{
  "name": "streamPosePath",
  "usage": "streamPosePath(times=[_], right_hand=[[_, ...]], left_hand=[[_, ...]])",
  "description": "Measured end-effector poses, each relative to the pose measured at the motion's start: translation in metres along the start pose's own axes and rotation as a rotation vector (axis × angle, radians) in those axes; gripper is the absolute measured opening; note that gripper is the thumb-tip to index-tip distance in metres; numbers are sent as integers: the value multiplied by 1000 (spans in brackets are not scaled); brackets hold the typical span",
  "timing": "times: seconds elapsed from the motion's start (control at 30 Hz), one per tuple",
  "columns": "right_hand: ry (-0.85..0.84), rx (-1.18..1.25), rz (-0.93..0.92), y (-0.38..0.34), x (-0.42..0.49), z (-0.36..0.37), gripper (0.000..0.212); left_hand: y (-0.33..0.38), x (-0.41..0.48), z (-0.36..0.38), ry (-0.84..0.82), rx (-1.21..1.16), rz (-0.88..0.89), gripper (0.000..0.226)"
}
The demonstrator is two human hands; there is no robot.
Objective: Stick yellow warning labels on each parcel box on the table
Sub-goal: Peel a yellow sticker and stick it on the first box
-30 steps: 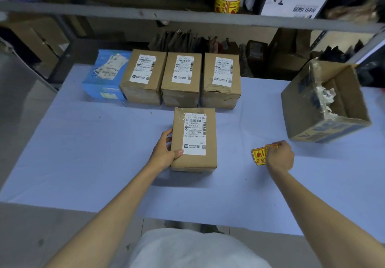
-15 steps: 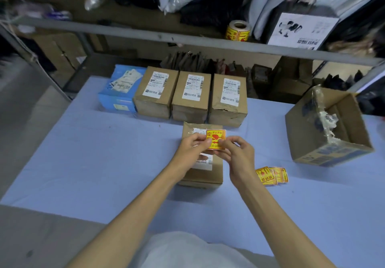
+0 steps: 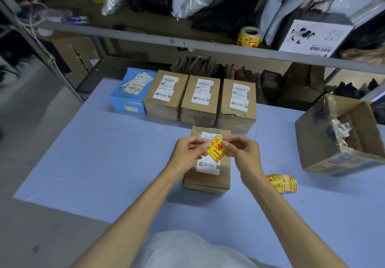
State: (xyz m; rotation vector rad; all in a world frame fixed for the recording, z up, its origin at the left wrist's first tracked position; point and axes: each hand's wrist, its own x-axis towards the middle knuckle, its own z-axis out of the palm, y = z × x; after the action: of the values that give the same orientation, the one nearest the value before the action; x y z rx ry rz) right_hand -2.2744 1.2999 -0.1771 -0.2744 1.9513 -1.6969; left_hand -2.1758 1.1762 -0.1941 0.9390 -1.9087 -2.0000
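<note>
Pale blue table below a cluttered metal shelf. Forearms reaching in from the near edge and meeting at mid-table. Left hand with fingers curled, pinching the left corner of a yellow warning label; right hand likewise curled, pinching the right corner. Label turned on its point like a diamond, held between both hands over the far half of the nearest parcel box, covering part of its white shipping slip; touching the box or just above it, cannot tell. Just right of that box, near the right wrist, a small fanned stack of spare labels flat on the table. Farther back, three brown parcel boxes in a row, side by side: left, middle, right, none with a yellow label on top. Blue box against the left end of the row. Open carton tipped at far right, well apart from the hands. Label roll upright on the shelf.
</note>
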Motion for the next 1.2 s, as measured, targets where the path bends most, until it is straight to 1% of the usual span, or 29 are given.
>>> streamPosePath(times=[0.1,0.3,0.47,0.5,0.53,0.6,0.67,0.7,0.73,0.8,0.83,0.87,1.03,1.2], right_hand=[[27,43,38,5,2,3,9],[82,74,57,10,6,7,7],[66,56,60,11,7,7,3],[74,24,37,12,6,7,4],[93,-57,-13,13,4,8,9],[108,-275,-165,16,0,10,22],[54,-376,-271,17,-2,12,28],[20,-357,-267,17,-3,13,29],[2,-287,-214,16,-1,14,30],[2,-61,-51,12,2,15,32],[2,28,6,10,3,14,33],[1,67,32,9,3,13,34],[-13,107,45,11,6,10,34],[-27,91,44,11,7,10,31]], left_hand=[[3,1,-4,-50,-22,-2,9],[7,5,-8,-119,-6,-2,8],[7,6,-8,-151,24,-13,9],[7,7,-8,-146,35,-15,10],[6,8,-9,-138,46,-21,11],[5,9,-8,-126,63,-38,10],[4,10,-7,-126,78,-46,11],[4,10,-7,-130,78,-47,12],[3,10,-7,-135,68,-48,13],[4,10,-8,-150,25,-55,14],[5,10,-8,-161,6,-61,14],[5,10,-8,-174,-6,-66,14],[8,9,-9,-220,10,-60,11],[10,10,-9,-213,42,-52,10]])
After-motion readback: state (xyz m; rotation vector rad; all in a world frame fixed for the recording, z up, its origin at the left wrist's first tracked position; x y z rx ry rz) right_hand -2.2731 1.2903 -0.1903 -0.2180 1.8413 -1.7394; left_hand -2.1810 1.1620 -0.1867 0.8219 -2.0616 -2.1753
